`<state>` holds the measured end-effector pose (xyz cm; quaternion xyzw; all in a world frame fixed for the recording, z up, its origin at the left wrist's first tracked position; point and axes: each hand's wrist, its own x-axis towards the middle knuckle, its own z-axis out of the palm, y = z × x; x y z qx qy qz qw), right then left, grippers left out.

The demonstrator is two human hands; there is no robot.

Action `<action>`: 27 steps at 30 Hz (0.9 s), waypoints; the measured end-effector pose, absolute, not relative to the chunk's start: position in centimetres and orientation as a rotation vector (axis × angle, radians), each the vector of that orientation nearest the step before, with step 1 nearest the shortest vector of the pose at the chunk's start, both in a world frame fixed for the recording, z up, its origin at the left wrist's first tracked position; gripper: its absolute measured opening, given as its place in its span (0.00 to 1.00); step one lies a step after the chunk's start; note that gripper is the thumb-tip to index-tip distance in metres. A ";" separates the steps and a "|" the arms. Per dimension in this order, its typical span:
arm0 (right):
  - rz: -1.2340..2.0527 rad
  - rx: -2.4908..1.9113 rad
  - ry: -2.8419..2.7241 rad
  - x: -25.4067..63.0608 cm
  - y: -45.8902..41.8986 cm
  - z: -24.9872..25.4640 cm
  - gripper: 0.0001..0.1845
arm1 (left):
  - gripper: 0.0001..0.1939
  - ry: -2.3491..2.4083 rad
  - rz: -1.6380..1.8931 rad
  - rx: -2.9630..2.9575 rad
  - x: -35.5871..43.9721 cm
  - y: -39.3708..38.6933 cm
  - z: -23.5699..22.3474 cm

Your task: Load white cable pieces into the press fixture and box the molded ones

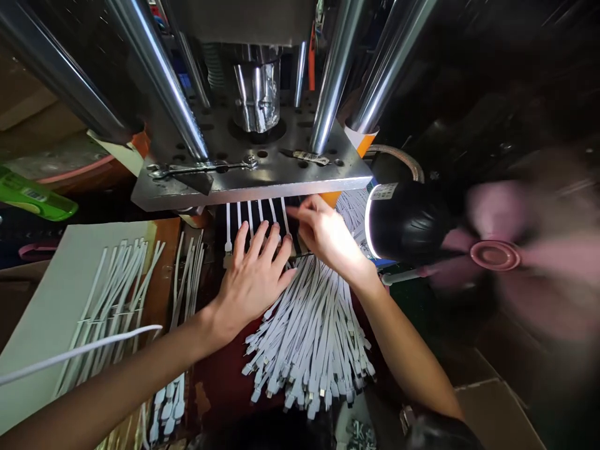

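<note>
Several white cables (250, 219) lie side by side in a row, running under the thick metal plate of a press. My left hand (255, 275) is spread flat over their near ends, its fingertips at the connectors. My right hand (328, 234) is closed beside the rightmost cable (284, 215), thumb and index finger drawn together. Whatever the right fingertips hold, if anything, is too dark to make out. Below both hands fans out a large bundle of white cables (314, 331), its connector ends toward me.
The press plate (253, 181) overhangs the cables, with a wrench (201, 167) and a knife-like blade (307, 156) on top. A lit black lamp (407, 219) and a spinning pink fan (495, 255) stand right. More cables lie on a pale board (56, 275) at left, near a green bottle (37, 197).
</note>
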<state>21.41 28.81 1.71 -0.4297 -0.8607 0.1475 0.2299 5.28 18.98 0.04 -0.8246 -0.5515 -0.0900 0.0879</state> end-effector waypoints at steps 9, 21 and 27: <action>0.148 -1.411 -2.631 18.5 31.7 2.4 0.23 | 0.27 -1.727 -0.300 -2.483 3.1 26.2 1.8; 0.326 -1.193 -2.455 16.7 36.3 2.2 0.19 | 0.21 -1.672 -0.449 -2.555 0.8 31.2 1.9; 0.152 -1.552 -2.273 22.3 22.1 2.3 0.11 | 0.15 -1.749 -0.602 -2.340 -1.3 16.4 2.1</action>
